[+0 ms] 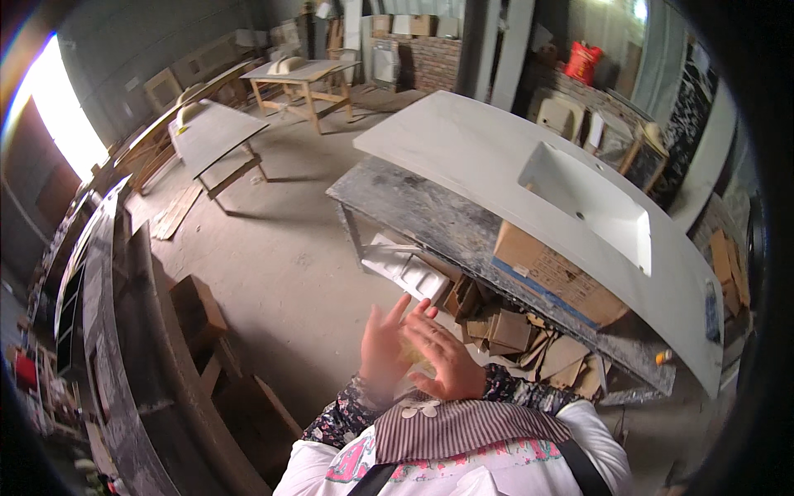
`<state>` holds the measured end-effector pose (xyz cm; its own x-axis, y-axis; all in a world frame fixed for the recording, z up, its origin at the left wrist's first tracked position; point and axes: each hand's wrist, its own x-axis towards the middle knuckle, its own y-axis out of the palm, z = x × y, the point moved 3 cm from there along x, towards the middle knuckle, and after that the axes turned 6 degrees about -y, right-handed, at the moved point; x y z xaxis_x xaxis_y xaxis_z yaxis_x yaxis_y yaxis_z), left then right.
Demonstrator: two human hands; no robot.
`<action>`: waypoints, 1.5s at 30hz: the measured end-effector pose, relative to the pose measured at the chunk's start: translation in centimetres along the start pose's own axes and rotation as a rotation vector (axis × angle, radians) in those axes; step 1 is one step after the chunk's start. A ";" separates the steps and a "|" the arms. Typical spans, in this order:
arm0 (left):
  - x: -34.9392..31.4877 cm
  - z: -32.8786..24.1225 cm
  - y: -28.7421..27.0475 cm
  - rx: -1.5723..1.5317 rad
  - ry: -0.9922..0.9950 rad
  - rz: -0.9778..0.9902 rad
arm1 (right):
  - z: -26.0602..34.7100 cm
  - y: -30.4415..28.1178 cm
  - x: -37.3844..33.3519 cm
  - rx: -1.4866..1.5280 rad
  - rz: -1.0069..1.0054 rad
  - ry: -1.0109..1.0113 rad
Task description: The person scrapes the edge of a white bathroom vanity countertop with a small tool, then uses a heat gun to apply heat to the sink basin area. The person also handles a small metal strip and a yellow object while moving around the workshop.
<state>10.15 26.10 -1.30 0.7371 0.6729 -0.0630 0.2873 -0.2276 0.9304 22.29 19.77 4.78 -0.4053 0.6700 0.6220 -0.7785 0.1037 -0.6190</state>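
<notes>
In front of my chest my left hand and my right hand are raised close together. The fingers of both are stretched out, and those of the right reach across toward the left; whether they touch I cannot tell. Part of the left hand is smeared by motion. A small yellowish patch shows between the palms, too unclear to name. To the right, a long white countertop with a rectangular sink basin rests above a dusty dark workbench, propped on a cardboard box. Neither hand touches it.
Cardboard scraps and a white moulded tray lie under the bench. A small orange-yellow item sits by its near right end. Long dark slabs and shelving run along the left. Farther off stand two wooden-legged tables.
</notes>
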 end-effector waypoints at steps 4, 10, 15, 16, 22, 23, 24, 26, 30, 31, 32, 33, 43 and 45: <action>1.8 2.7 -0.8 -0.005 -0.218 -0.019 | 1.3 0.9 -0.1 0.186 0.102 -0.109; 2.2 6.0 -0.1 0.222 -0.048 0.210 | -0.1 2.7 -0.1 -0.044 -0.051 -0.033; 0.9 6.0 0.0 0.218 -0.139 0.094 | -4.6 1.2 -1.7 -0.175 -0.106 0.170; 0.6 6.0 -0.2 0.184 -0.178 0.022 | -5.6 0.7 -2.0 -0.209 -0.124 0.212; 1.1 4.9 -0.6 0.171 -0.141 -0.071 | -6.0 0.2 -2.1 -0.145 -0.275 0.146; 1.3 4.2 -1.3 0.173 -0.156 -0.228 | -4.8 0.9 -2.0 -0.196 -0.190 0.041; 1.9 3.4 -1.4 0.213 -0.052 -0.191 | -3.7 1.8 -1.8 -0.011 -0.151 0.042; 3.0 1.2 -1.6 0.252 0.085 -0.107 | -2.0 2.5 -1.4 0.189 -0.130 -0.021; 4.1 -2.4 -2.7 0.304 0.321 -0.358 | -0.7 3.4 -1.1 0.126 0.006 -0.077; 4.4 -2.6 -2.4 0.344 0.363 -0.321 | -0.7 3.8 -1.1 0.080 0.038 -0.103; 4.5 -2.5 -2.0 0.371 0.401 -0.308 | -0.9 3.9 -1.0 0.065 -0.023 -0.112; 4.5 -2.3 -1.6 0.380 0.433 -0.349 | -1.8 4.4 -0.5 0.040 -0.027 -0.043; 2.9 6.2 4.7 0.653 0.333 -0.041 | -11.6 -1.1 1.3 0.165 -0.351 0.434; 3.2 5.0 4.9 0.722 0.354 0.006 | -10.2 -0.7 1.5 0.269 -0.424 0.344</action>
<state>16.98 23.65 1.27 0.5368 0.8258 0.1728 0.6978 -0.5497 0.4593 27.09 28.18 1.24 0.1098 0.8146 0.5696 -0.9503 0.2540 -0.1801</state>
